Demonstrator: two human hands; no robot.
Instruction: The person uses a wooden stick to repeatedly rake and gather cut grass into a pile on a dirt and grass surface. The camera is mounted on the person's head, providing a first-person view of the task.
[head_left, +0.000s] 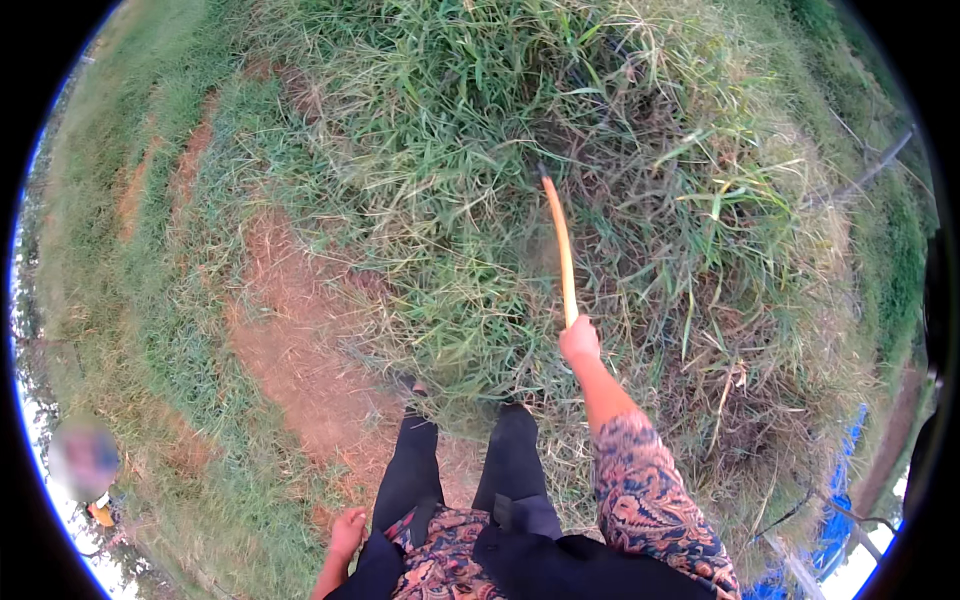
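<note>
My right hand (580, 340) grips the lower end of a tool with a curved, light wooden handle (561, 240). The handle reaches away from me over the grass, ending in a dark tip (542, 170); whatever head lies beyond that is hidden among the blades. Beside my left thigh hangs my left hand (349, 531), its fingers curled in with nothing visible in them. Thick green and dry grass (465, 300), partly flattened, surrounds the tool and comes up to my feet.
Bare reddish soil (300, 322) lies ahead of my left foot. Taller green blades (712, 202) stand right of the handle. Blue sheeting (836, 525) and thin branches (855, 514) are at the lower right. Another person (84, 459), blurred, appears at the far left rim.
</note>
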